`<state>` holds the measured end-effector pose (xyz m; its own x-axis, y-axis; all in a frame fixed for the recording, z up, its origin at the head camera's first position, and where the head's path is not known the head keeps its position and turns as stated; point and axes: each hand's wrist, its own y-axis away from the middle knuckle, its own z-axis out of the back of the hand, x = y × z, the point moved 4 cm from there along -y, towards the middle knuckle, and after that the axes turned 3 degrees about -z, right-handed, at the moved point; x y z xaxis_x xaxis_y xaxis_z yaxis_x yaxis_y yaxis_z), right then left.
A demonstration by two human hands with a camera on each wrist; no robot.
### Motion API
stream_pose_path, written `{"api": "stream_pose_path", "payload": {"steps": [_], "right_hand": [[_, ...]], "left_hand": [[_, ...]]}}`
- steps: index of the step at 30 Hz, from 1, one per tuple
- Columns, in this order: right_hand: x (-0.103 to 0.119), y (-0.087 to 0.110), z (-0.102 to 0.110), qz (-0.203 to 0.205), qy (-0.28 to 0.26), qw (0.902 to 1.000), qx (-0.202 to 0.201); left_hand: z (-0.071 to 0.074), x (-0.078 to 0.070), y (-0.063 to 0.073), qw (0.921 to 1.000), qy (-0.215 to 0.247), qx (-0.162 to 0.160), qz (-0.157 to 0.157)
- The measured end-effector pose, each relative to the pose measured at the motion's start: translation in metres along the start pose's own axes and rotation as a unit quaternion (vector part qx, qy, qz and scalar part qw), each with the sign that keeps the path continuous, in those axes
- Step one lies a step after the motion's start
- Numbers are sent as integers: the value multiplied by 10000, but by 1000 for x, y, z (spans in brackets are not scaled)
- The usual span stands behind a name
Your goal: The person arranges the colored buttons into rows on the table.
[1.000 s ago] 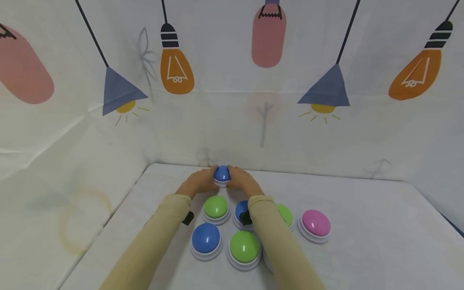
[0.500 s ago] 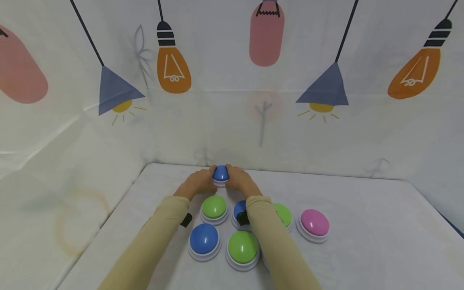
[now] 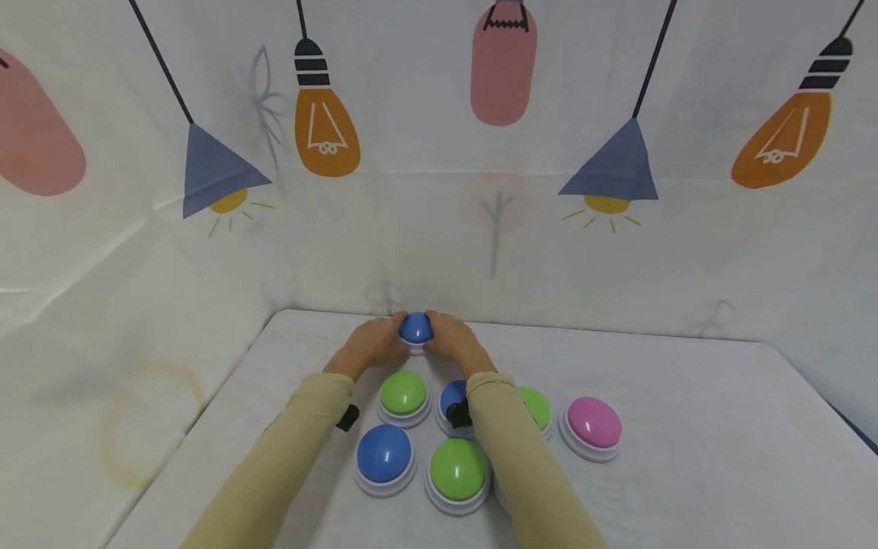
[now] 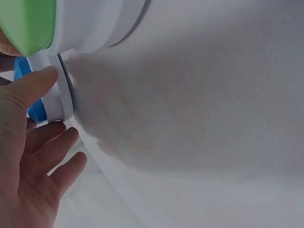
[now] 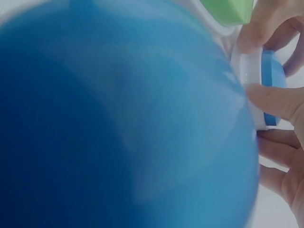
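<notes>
At the back of the table, a blue domed push button (image 3: 415,328) on a white round base is held from both sides. My left hand (image 3: 370,347) grips its left side, and in the left wrist view the thumb (image 4: 40,83) presses the white base while other fingers lie past its edge. My right hand (image 3: 456,343) grips the right side; the right wrist view has its thumb (image 5: 268,99) on the base too. Just in front of the hands stands a green push button (image 3: 403,393). Another blue push button (image 3: 453,396) is partly covered by the right wrist.
Nearer me are a blue button (image 3: 384,454) and a green button (image 3: 457,470). A green button (image 3: 535,408) and another white base are partly hidden by the right sleeve (image 3: 528,457). A pink button (image 3: 594,423) stands at the right. A printed cloth (image 3: 425,229) hangs behind the table.
The head view has shifted slightly, so everything sits a little further left in it. Both hands keep their hold on the far blue button, which shows no clear movement on the table.
</notes>
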<state>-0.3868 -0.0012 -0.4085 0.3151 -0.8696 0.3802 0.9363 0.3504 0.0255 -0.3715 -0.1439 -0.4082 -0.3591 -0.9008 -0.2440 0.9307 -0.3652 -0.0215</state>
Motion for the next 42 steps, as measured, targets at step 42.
{"api": "stream_pose_path", "payload": {"steps": [42], "right_hand": [[-5, 68, 81, 928, -207, 9903, -1011]], "left_hand": [[54, -55, 21, 9339, 98, -2862, -2143]]}}
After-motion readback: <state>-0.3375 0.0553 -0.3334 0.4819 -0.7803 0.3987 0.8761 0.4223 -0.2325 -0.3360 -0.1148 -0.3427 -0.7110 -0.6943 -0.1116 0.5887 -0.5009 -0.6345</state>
